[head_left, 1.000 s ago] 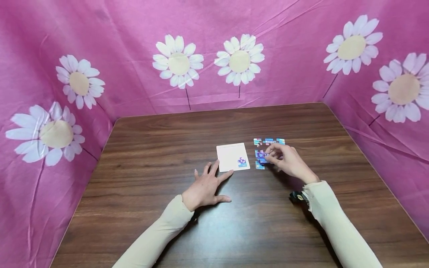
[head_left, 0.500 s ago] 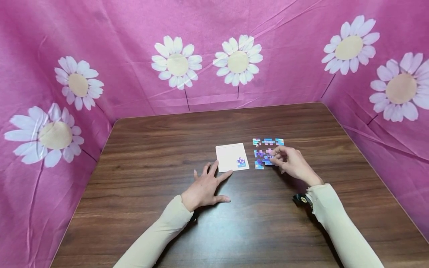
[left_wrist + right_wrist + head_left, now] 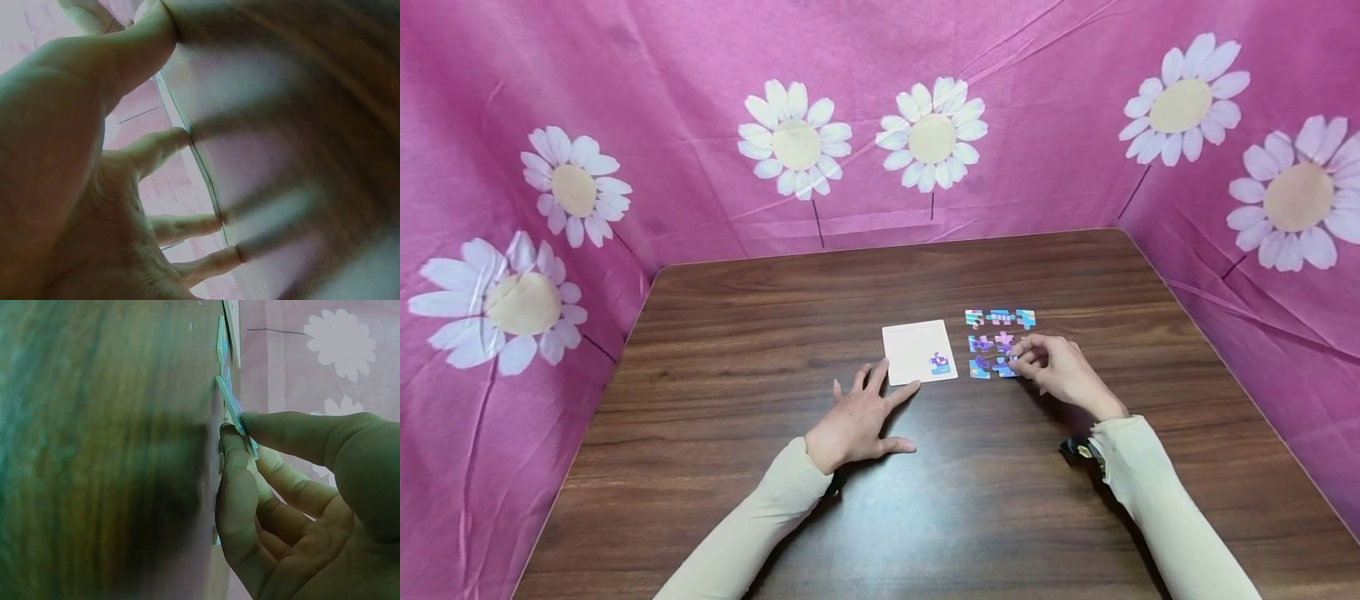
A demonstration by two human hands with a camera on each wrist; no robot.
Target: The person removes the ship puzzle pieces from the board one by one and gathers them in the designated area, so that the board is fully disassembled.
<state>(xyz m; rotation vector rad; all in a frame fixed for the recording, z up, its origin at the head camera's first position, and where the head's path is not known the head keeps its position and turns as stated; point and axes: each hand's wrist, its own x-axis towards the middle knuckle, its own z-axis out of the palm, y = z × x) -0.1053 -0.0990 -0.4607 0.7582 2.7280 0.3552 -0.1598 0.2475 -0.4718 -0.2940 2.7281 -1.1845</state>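
Observation:
My right hand (image 3: 1054, 371) pinches a blue-and-purple jigsaw piece (image 3: 1004, 367) between thumb and index finger. In the right wrist view that piece (image 3: 230, 405) is tilted, one edge low by the tabletop. Other jigsaw pieces lie around it in loose rows: a top row (image 3: 1000, 317), a middle row partly hidden by my fingers, and a bottom-left piece (image 3: 979, 368). To their left is a square white puzzle board (image 3: 913, 350) with one piece (image 3: 940, 363) in its lower right corner. My left hand (image 3: 857, 421) lies with fingers spread, two fingertips touching the board's edges.
The wooden table (image 3: 760, 333) extends around the board and the pieces. A pink cloth (image 3: 700, 125) with white daisies hangs behind the table and along both sides. My sleeves (image 3: 1172, 500) cross the near part of the tabletop.
My right hand has shifted slightly right and toward me, lowering the pinched piece to the bottom row, beside the bottom-left piece. The left hand and the board stay where they were.

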